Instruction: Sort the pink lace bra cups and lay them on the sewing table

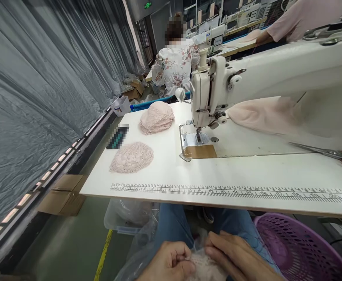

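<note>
Over my lap, below the table edge, both hands are on a pale pink lace piece (204,267). My left hand (173,259) pinches its left side with curled fingers. On its other side my right hand (232,253) grips it, fingers bent down and partly hidden. Some clear plastic shows between the hands. Up on the table lies a similar flat pink lace piece (132,158), and behind it a stack of pink lace pieces (156,118). The white sewing machine (206,93) stands right of them, its needle area above the metal plate.
Scissors (328,151) lie at the table's right, and pink fabric (264,115) rests behind the machine arm. A printed ruler (217,191) runs along the front edge. A purple basket (302,246) stands by my right leg, a clear bin (126,216) left. Co-workers sit ahead.
</note>
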The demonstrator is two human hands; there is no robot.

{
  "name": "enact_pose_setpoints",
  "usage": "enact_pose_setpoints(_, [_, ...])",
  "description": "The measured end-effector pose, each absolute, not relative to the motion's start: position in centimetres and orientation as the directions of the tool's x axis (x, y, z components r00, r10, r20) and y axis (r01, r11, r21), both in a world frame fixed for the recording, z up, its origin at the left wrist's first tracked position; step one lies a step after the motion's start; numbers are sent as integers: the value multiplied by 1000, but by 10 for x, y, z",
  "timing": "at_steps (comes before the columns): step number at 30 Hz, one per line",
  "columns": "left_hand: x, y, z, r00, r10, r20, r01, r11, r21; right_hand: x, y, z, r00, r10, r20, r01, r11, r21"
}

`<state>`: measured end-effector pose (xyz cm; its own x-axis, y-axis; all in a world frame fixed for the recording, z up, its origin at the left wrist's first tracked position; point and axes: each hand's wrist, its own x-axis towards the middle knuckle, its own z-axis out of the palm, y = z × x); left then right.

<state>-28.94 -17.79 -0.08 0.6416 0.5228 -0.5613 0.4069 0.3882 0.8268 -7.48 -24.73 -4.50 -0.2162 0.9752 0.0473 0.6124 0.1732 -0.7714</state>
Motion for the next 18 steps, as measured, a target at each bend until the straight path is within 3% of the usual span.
enact_pose_setpoints(4, [-291,-176,9,691,436,-577,380,460,803,-76,-245,-38,-194,976,101,584,197,-788])
enact_pose_setpoints(8, [-294,-177,10,655,426,-624,477,409,778,-68,-235,-11,-370,926,-82,369,65,-927])
enact_pose_setpoints(11, [-296,-178,8,671,412,-617,519,333,787,-65,-221,0,-557,812,-176,261,-30,-965])
enact_pose_setpoints(15, [-299,-177,10,681,441,-585,515,280,810,-69,-209,-4,-617,745,-253,330,-46,-943])
enact_pose_setpoints(18, [-299,-176,14,624,495,-604,541,284,792,-72,-210,-10,-606,751,-262,285,-103,-953])
